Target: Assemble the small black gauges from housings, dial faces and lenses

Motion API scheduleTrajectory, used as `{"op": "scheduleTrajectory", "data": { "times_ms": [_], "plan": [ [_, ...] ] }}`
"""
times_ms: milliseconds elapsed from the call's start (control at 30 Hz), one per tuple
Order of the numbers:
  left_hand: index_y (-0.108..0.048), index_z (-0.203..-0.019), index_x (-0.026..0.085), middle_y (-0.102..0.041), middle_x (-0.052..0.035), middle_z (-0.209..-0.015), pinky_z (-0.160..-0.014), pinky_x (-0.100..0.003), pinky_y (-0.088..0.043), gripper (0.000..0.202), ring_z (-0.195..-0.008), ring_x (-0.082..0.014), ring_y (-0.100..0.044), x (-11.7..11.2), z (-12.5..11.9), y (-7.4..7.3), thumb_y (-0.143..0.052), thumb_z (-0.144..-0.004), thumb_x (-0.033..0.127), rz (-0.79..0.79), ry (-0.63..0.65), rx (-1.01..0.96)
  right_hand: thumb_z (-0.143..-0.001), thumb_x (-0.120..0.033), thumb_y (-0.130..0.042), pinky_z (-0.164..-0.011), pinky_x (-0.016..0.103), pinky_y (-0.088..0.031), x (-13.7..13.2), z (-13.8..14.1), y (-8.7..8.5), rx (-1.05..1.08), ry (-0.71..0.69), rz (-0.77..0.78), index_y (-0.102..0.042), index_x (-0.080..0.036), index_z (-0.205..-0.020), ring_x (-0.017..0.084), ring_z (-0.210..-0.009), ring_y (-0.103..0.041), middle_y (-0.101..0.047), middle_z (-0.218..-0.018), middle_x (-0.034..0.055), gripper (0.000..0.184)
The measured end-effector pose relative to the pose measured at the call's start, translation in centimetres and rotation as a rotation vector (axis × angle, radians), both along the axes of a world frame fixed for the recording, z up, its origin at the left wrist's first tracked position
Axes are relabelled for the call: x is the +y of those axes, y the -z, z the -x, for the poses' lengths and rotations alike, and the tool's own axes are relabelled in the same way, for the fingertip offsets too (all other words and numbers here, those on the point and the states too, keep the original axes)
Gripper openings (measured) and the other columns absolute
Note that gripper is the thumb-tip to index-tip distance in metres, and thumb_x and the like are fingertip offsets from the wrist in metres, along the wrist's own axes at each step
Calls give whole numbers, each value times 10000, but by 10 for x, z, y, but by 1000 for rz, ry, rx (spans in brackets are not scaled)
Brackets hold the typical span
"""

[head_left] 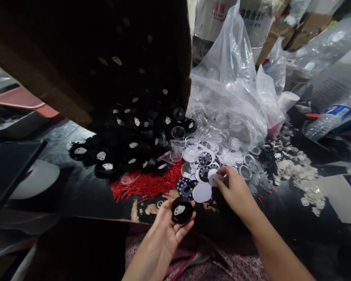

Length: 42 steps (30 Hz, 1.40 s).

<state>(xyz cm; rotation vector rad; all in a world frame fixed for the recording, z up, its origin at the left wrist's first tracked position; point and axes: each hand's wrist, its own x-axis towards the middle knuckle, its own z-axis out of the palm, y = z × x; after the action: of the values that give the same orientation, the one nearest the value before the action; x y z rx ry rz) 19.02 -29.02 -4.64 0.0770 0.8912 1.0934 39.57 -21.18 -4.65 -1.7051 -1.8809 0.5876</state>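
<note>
Cradling black case (182, 210) in left hand (170, 229), right hand (233, 186) pinching disc (214, 178)

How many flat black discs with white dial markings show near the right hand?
3 visible: a flat black dial disc farthest back, a second dial disc just left of the right hand, and a third dial disc nearest the left hand. More may be hidden.

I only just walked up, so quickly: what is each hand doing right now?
Left hand: holding a round black part.
Right hand: pinching a pale disc; whether it's lifted, I can't tell.
</note>
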Motion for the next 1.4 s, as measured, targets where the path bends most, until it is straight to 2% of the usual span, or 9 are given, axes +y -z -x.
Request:
{"op": "scheduleTrajectory", "data": {
  "times_ms": [100,233,333,433,567,733,1000,1233,1400],
  "plan": [
    [-552,-1163,178,-687,-155,-1187,-933,-386,-554,265,-1091,-287,-665,6,0,-4,-501,-945,319,26,-78,-24,-897,-255,-557,-699,311,-482,-2,1,0,66,27,5,-600,-197,-881,189,-744,-625,-666,-815,20,74],
    [-554,-1213,136,-682,-194,-1191,-919,-362,-563,315,-1052,-279,-685,10,-4,-5,-480,-955,300,63,-128,16,-911,-343,-570,-555,263,-466,1,-5,-2,135,43,-8,-629,-199,-806,159,-594,-600,-625,-647,-14,188],
    [-572,-1231,133,-676,-187,-1215,-922,-339,-562,349,-1078,-265,-674,11,-8,-5,-472,-958,327,78,-135,-15,-931,-316,-540,-724,299,-512,-3,-3,-6,152,34,-88,-697,-203,-926,174,-777,-644,-682,-909,44,194],
    [-577,-1265,209,-685,-128,-1221,-919,-369,-565,388,-1105,-263,-659,15,-14,-5,-473,-950,410,37,-135,-94,-940,-279,-534,-891,365,-489,-17,13,-7,123,-137,-171,-718,-210,-1006,205,-957,-633,-621,-1195,97,208],
    [-611,-1244,283,-711,-54,-1172,-887,-356,-576,356,-1035,-210,-682,17,-17,-6,-465,-952,425,0,-196,-95,-923,-287,-589,-946,373,-478,-32,37,-6,249,-348,-74,-694,-203,-1042,233,-1106,-597,-621,-1248,102,180],
    [-608,-1262,288,-705,-59,-1189,-969,-402,-532,378,-1105,-226,-653,13,-18,-1,-499,-934,440,-50,-183,-85,-870,-179,-628,-674,267,-497,-31,39,-12,329,-158,91,-644,-212,-1048,138,-714,-609,-680,-928,16,182],
    [-657,-1211,320,-568,-6,-1406,-1109,-350,-406,373,-1355,-245,-442,4,-26,-1,-655,-847,404,-80,-94,186,-878,-156,-597,-699,230,-454,-32,48,-26,446,-174,38,-634,-218,-889,121,-775,-587,-618,-839,-17,73],
    [-695,-1135,368,-616,39,-1349,-964,-295,-543,310,-1295,-242,-516,3,-21,7,-688,-825,387,-105,0,266,-878,-213,-586,-615,240,-469,-33,49,-20,504,-90,165,-592,-210,-867,119,-669,-585,-631,-813,-4,13],
    [-689,-1159,334,-608,3,-1361,-956,-322,-549,329,-1303,-268,-505,3,-21,11,-681,-833,372,-113,8,259,-866,-272,-586,-490,221,-434,-34,48,-19,612,-57,283,-568,-207,-859,96,-524,-528,-589,-708,-28,68]
  ]
}}
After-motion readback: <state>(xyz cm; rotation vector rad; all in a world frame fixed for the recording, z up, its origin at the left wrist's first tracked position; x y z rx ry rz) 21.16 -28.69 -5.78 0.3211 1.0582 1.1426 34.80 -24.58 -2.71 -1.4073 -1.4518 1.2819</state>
